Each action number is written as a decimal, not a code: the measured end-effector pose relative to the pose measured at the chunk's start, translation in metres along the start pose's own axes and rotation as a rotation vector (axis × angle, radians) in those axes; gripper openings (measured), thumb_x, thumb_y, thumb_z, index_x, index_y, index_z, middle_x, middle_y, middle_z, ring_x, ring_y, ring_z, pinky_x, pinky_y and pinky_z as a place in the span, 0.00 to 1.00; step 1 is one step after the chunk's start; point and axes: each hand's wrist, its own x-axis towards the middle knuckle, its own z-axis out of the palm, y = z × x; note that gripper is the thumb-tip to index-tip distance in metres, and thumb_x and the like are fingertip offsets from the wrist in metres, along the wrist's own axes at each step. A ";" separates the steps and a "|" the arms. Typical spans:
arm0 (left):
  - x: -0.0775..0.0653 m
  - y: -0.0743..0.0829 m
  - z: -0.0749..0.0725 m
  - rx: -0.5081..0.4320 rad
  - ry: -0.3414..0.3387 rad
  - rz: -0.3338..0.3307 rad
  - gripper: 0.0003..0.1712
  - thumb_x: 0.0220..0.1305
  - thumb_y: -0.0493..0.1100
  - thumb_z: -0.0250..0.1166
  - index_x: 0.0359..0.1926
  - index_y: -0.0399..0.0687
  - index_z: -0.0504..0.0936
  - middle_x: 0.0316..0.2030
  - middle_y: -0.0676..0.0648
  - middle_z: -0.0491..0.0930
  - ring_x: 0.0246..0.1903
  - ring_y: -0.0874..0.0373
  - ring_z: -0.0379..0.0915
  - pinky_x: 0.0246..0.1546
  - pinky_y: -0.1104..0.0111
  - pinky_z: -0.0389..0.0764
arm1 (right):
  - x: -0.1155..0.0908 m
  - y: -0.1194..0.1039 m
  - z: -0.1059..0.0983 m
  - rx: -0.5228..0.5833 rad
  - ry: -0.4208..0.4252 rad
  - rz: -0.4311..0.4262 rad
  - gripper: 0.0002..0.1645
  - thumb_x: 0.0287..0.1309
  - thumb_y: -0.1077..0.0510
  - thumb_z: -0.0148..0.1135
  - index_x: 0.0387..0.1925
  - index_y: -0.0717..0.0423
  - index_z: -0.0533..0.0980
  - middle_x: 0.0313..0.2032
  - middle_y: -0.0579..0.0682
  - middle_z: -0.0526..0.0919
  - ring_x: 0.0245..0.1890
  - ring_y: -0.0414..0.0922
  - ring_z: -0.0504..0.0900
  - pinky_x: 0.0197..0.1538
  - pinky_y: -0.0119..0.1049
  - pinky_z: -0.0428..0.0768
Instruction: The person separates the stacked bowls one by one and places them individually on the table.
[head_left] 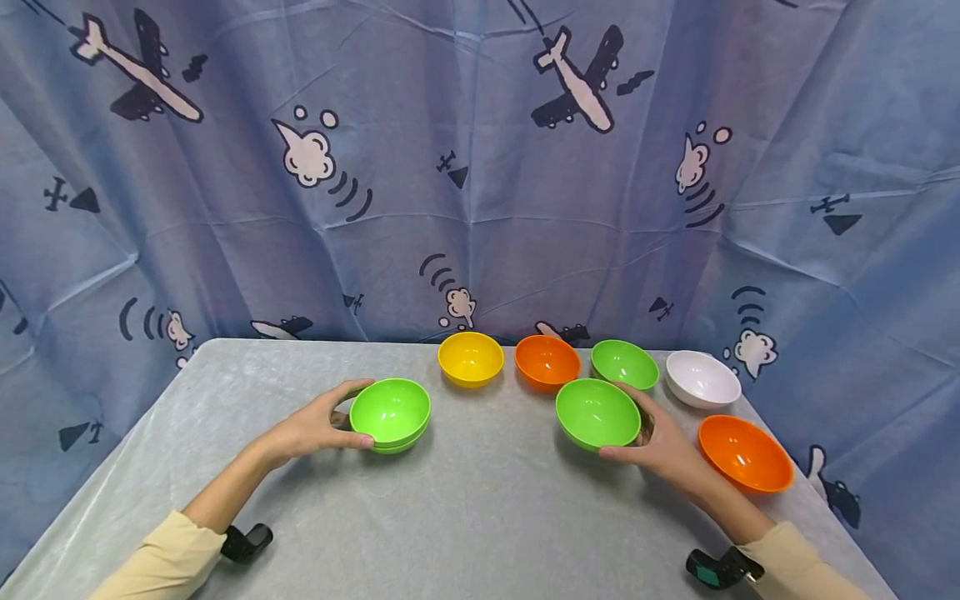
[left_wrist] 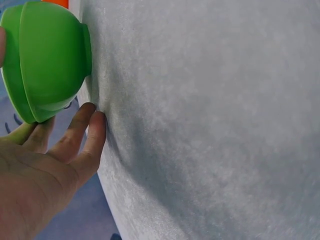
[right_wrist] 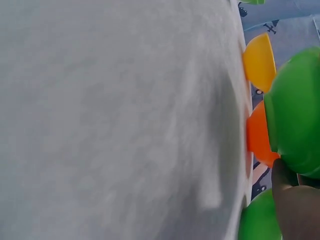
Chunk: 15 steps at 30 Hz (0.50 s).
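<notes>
On the left, two green bowls are nested one inside the other, their base on the table. My left hand grips this stack from its left side, thumb near the front and fingers behind. In the left wrist view the double rim of the nested bowls shows, with two fingers stretched beneath. A single green bowl is in my right hand, thumb at the front, fingers behind its right side. The right wrist view shows this held bowl raised off the table.
Along the back edge stand a yellow bowl, an orange bowl, another green bowl and a white bowl. A larger orange bowl sits right of my right forearm. A patterned blue curtain hangs behind the grey table.
</notes>
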 end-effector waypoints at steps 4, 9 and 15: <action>0.000 0.000 0.000 0.000 0.000 0.002 0.56 0.59 0.44 0.78 0.79 0.39 0.52 0.75 0.28 0.48 0.62 0.29 0.68 0.54 0.48 0.77 | -0.010 0.000 -0.007 -0.047 0.006 0.084 0.61 0.49 0.59 0.81 0.77 0.59 0.54 0.71 0.63 0.62 0.71 0.60 0.59 0.71 0.44 0.60; 0.000 -0.001 0.000 -0.009 0.000 0.013 0.57 0.59 0.44 0.77 0.79 0.38 0.51 0.75 0.28 0.48 0.62 0.29 0.68 0.54 0.49 0.77 | -0.018 0.002 -0.011 0.000 0.037 0.146 0.60 0.53 0.60 0.79 0.78 0.63 0.51 0.72 0.65 0.58 0.71 0.61 0.57 0.70 0.37 0.60; 0.000 -0.001 0.000 -0.010 0.000 0.016 0.57 0.59 0.43 0.77 0.79 0.38 0.51 0.75 0.28 0.48 0.61 0.29 0.68 0.54 0.49 0.77 | -0.024 0.004 -0.014 0.016 0.067 0.180 0.60 0.53 0.61 0.78 0.77 0.65 0.50 0.72 0.66 0.58 0.68 0.58 0.59 0.54 0.14 0.61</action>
